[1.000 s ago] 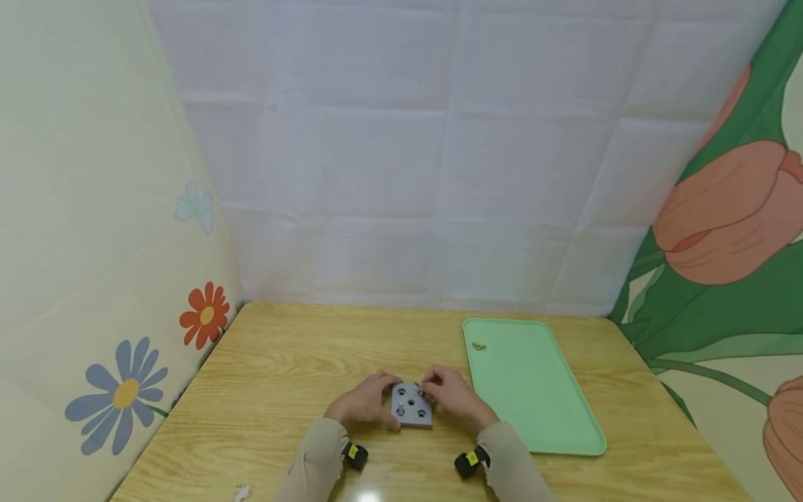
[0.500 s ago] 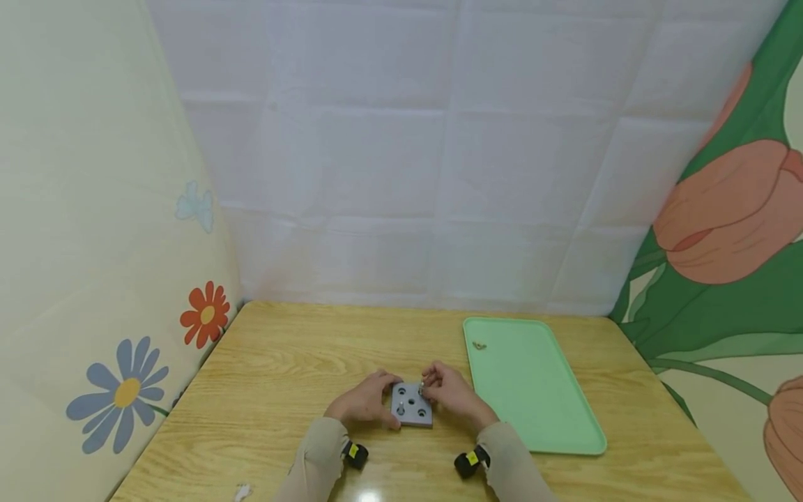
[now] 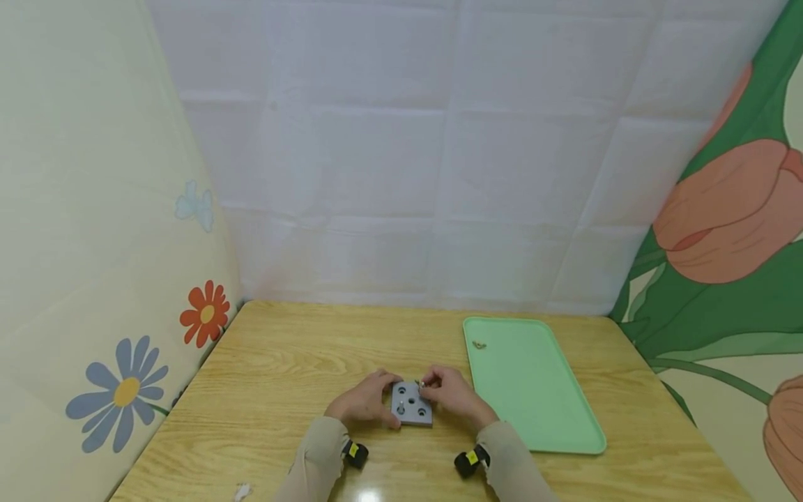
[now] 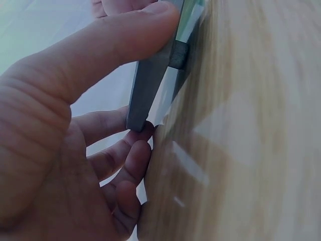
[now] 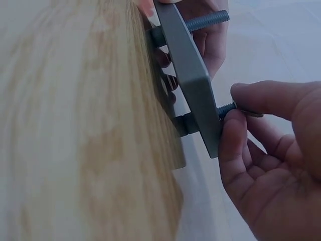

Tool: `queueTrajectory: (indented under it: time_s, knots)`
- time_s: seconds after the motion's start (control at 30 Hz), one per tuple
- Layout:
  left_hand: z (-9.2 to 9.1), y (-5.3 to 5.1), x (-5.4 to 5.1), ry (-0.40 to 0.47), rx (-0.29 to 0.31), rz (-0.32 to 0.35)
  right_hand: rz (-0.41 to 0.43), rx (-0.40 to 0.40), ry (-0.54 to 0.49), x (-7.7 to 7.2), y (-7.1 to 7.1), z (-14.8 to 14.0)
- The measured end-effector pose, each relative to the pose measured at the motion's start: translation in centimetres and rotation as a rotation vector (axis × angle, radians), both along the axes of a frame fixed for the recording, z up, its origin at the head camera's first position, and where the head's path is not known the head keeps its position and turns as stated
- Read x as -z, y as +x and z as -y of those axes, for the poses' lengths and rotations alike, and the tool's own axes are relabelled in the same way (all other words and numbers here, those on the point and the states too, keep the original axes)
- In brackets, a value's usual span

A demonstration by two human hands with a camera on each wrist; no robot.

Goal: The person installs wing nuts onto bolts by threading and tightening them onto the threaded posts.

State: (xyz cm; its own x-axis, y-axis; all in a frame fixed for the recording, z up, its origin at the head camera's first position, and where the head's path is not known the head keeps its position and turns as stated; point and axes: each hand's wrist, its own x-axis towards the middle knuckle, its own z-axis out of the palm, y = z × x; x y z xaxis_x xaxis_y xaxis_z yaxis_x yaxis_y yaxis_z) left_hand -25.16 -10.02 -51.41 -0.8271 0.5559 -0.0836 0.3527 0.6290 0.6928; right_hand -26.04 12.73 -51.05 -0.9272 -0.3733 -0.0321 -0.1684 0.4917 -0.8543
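Two-handed work at lower centre: the left hand [image 3: 366,401] grips the grey plate [image 3: 410,417] by its edges, the right hand [image 3: 458,396] pinches a small part [image 5: 252,114] at a bolt [image 5: 226,109], probably threading it; next likely calls for aligned turning.

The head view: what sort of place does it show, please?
Probably an indoor booth arranged for small handwork: a wood-grain table stands before a creased white backdrop, between flower-patterned side coverings. A grey plate is being held above the tabletop.
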Motion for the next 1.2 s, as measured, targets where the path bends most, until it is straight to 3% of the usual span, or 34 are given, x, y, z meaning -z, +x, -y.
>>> queueTrajectory:
  time_s: [0.1,0.33,0.67,1.2]
  knots:
    - [0.00,-0.03,-0.05,0.001,-0.001,0.004,-0.007,0.001,0.009,-0.12,0.04,0.02]
    - [0.03,-0.06,-0.06,-0.003,-0.001,-0.001,0.069,0.025,-0.137,-0.15,0.11,0.10]
    - [-0.01,0.13,-0.30,-0.004,0.006,-0.008,-0.006,-0.051,-0.085,0.09,-0.15,-0.11]
    - [0.03,0.18,-0.29,0.009,0.004,-0.001,0.021,-0.011,-0.045,-0.24,0.06,-0.07]
